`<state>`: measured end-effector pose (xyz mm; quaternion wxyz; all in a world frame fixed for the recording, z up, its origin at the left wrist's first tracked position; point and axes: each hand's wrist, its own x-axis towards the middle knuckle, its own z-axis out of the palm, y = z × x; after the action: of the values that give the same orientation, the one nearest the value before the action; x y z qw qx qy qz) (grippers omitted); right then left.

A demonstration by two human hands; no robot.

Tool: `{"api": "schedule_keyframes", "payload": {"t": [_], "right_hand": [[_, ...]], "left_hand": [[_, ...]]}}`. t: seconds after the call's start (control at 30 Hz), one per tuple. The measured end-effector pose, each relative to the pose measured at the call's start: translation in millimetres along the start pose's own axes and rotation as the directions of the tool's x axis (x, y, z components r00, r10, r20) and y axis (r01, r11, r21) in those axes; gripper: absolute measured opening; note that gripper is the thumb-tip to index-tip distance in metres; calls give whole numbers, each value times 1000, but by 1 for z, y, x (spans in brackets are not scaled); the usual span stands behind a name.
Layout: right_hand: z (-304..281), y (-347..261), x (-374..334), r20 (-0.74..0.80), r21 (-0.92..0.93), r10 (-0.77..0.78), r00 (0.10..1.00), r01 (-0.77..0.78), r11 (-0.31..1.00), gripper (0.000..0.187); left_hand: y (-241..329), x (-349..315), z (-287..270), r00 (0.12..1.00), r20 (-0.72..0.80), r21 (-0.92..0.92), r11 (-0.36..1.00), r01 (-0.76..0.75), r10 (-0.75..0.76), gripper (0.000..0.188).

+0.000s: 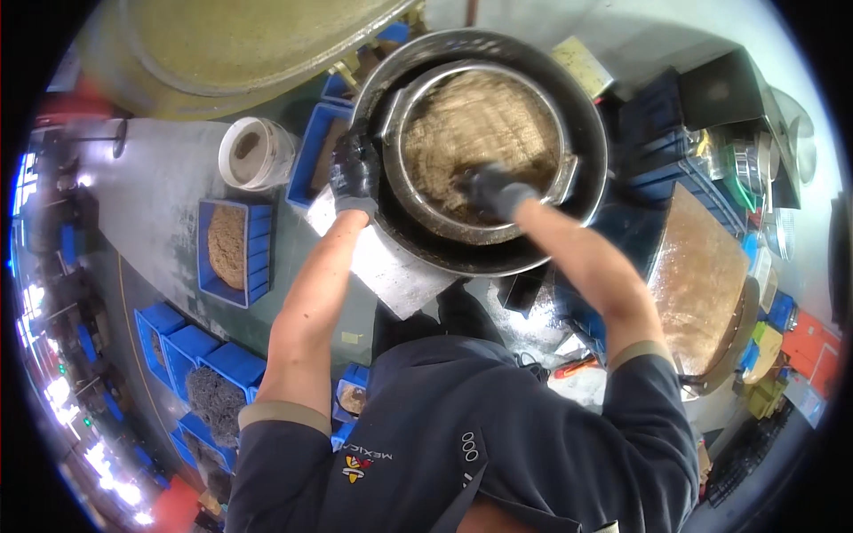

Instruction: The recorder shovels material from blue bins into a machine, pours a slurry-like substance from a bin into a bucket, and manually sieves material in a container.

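Note:
In front of me is a large dark round tub (590,191) with a metal rim. A smaller steel pot (400,182) with side handles sits inside it, holding a tan, grainy material (480,120). My left hand (355,173), in a black glove, is closed over the left rim of the large tub. Inside the pot, my right hand (498,191), also black-gloved, touches the material near its front part. Motion blurs that hand, and its fingertips cannot be made out against the dark patch there.
A white bucket (258,153) and a blue bin (259,253) of tan grains stand on the floor at left. Several blue bins (191,346), some with grey material, lie nearer. A big yellowish vessel (240,53) fills the upper left. A brown board (697,280) is at right.

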<state>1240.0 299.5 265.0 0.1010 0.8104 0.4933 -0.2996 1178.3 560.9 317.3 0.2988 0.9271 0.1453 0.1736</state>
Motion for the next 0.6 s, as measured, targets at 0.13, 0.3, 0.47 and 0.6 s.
{"api": "schedule_keyframes", "payload": {"t": [0.13, 0.3, 0.47, 0.6], "right_hand": [[-79, -42, -63, 273, 823, 228, 935, -349, 447, 32], [-112, 35, -125, 113, 988, 362, 925, -142, 54, 16], [-118, -1, -78, 279, 918, 431, 858, -370, 142, 24], [10, -20, -12, -56, 365, 455, 889, -406, 838, 26]], "left_hand": [[-22, -6, -1, 1000, -28, 37, 999, 3, -2, 25], [-20, -6, 0, 994, -103, 60, 998, -35, 41, 27], [-26, -10, -1, 994, -106, -58, 998, 28, -34, 28], [-23, -6, 8, 992, -116, -36, 998, -60, 55, 27]]}}
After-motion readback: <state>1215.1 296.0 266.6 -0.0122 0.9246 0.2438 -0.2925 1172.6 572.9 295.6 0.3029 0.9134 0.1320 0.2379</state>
